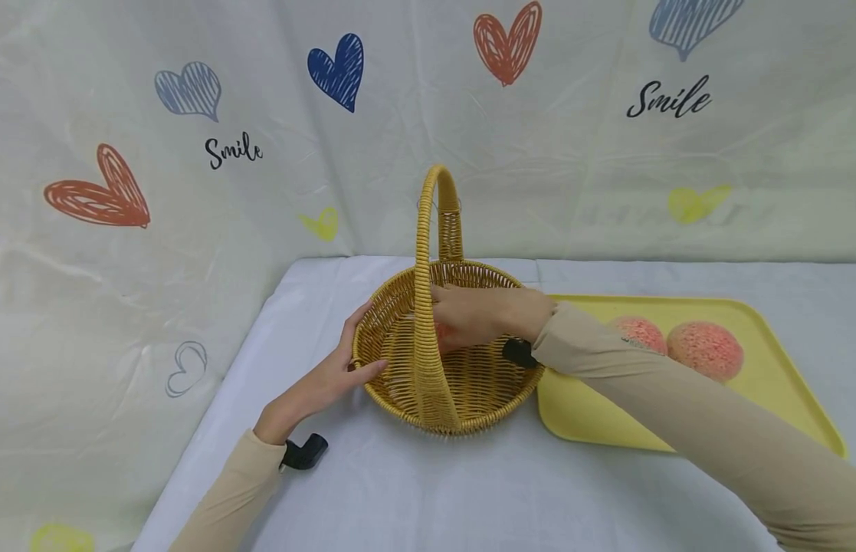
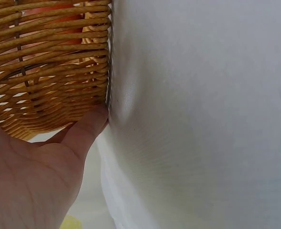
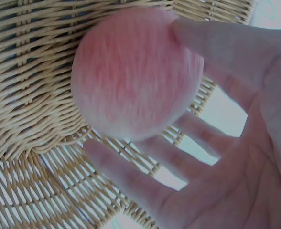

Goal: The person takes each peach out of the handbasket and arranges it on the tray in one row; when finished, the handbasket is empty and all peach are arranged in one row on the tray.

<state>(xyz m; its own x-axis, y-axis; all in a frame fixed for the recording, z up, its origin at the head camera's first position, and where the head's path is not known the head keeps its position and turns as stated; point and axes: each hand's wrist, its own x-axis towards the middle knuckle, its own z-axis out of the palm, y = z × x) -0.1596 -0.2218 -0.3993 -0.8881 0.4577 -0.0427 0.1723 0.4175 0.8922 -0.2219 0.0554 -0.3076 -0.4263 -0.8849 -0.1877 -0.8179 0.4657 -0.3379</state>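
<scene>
A woven wicker basket [image 1: 493,383] with a tall arched handle stands on the table. My left hand [image 1: 327,379] grips its left rim, thumb over the edge and fingers along the outside wall. Inside the basket, past the handle, is my right hand [image 1: 465,314]. It holds a round pink-red streaked apple [image 3: 138,71], paler at the bottom. In the right wrist view the thumb presses the apple's side while several fingers spread beneath it. The head view hides most of this apple behind the hand and handle.
To the right of the basket lies a yellow tray [image 1: 607,429], partly under my right forearm. Two more pink-red apples [image 1: 705,351] sit on it, one partly covered by the sleeve. A white cloth covers the table [image 1: 428,498]; a curtain printed with hearts [image 1: 338,73] hangs behind.
</scene>
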